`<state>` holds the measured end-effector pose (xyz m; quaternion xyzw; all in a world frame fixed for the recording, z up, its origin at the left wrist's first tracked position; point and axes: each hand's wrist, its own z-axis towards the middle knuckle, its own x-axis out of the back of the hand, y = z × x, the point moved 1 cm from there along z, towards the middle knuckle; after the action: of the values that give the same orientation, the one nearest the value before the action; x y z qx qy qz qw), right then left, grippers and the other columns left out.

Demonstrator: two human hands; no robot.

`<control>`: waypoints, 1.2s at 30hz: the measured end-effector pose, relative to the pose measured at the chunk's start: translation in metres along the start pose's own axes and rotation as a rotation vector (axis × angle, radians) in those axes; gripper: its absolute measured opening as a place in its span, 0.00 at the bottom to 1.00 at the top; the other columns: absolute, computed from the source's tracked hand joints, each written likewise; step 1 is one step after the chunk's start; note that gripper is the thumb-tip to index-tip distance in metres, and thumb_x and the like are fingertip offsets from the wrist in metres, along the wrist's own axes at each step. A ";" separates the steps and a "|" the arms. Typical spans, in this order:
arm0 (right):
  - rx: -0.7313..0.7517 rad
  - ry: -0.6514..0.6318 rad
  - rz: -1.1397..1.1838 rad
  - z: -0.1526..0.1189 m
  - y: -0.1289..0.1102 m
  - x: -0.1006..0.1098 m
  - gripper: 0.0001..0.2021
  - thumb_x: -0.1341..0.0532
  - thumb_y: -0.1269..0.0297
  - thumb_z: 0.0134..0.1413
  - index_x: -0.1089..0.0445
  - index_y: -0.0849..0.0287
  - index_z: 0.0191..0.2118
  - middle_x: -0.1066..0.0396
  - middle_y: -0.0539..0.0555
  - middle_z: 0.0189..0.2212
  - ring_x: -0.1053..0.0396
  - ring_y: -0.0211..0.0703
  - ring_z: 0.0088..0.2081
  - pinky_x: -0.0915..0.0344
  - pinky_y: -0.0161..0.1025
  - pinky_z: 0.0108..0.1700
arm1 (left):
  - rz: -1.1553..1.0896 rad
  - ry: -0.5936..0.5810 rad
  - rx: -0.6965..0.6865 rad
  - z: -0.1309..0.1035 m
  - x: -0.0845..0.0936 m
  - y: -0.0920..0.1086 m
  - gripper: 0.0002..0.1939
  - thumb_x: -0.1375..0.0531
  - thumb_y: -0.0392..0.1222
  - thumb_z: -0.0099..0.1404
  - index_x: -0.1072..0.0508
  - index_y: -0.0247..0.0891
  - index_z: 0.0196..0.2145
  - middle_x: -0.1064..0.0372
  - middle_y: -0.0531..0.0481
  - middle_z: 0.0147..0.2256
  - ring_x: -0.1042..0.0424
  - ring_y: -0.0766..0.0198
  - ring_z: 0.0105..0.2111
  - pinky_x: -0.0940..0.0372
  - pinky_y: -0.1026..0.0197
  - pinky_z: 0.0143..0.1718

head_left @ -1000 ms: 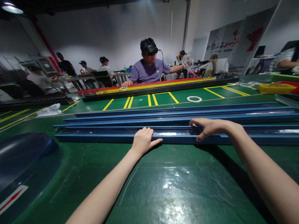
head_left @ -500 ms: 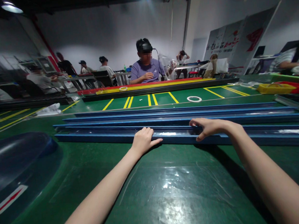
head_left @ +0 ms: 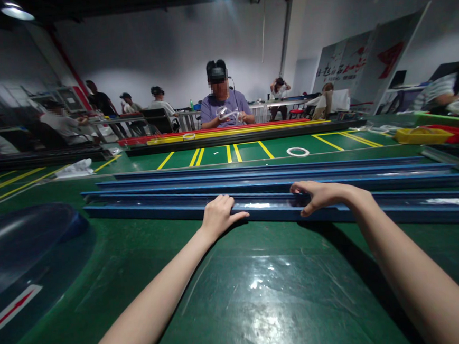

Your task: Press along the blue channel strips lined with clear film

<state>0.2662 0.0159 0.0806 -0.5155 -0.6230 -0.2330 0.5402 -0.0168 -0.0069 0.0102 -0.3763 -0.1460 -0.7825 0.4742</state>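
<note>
A long blue channel rail point(head_left: 164, 210) lies across the green table in front of me. My left hand point(head_left: 218, 213) grips it a little left of the middle, with fingers over the far edge and thumb stretched along the near wall. To the right, my right hand point(head_left: 314, 196) spans the same rail, thumb at the near rim and curled fingers at the far rim. Shiny clear film seems to line the trough between the hands. More blue rails point(head_left: 253, 174) lie just behind, roughly parallel.
Across the table, a person point(head_left: 226, 103) handles clear plastic behind red, yellow and black rails point(head_left: 246, 134). A white ring point(head_left: 298, 152) lies on the yellow-lined green surface. Yellow and red trays point(head_left: 425, 135) and a phone-like slab point(head_left: 456, 157) are at right. A dark blue shape point(head_left: 28, 246) occupies the left.
Both of my hands and the blue rails look unmoved. The person opposite has lowered the head and brought the clear plastic from the side to in front of the chest.
</note>
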 end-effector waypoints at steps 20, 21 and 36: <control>0.073 0.129 -0.163 0.010 -0.039 -0.011 0.32 0.43 0.45 0.39 0.42 0.56 0.50 0.43 0.61 0.51 0.45 0.56 0.52 0.47 0.48 0.51 | 0.025 -0.003 -0.040 0.000 0.004 0.003 0.23 0.53 0.60 0.60 0.37 0.38 0.22 0.37 0.50 0.23 0.38 0.65 0.26 0.48 0.63 0.25; 0.106 0.151 -0.153 0.012 -0.042 -0.013 0.32 0.43 0.45 0.39 0.42 0.57 0.51 0.42 0.61 0.50 0.44 0.56 0.51 0.46 0.47 0.50 | 0.021 0.002 -0.038 0.000 0.004 0.003 0.22 0.52 0.59 0.60 0.37 0.38 0.22 0.37 0.50 0.23 0.38 0.64 0.26 0.48 0.63 0.25; 0.261 0.314 -0.196 0.025 -0.067 -0.028 0.33 0.43 0.46 0.42 0.41 0.62 0.52 0.39 0.64 0.47 0.39 0.55 0.47 0.42 0.43 0.47 | 0.003 0.023 -0.043 -0.001 0.005 0.004 0.11 0.51 0.43 0.59 0.36 0.37 0.23 0.35 0.49 0.23 0.37 0.63 0.26 0.45 0.61 0.27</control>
<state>0.1925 0.0019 0.0652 -0.3356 -0.6033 -0.2790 0.6675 -0.0148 -0.0127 0.0128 -0.3776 -0.1235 -0.7890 0.4687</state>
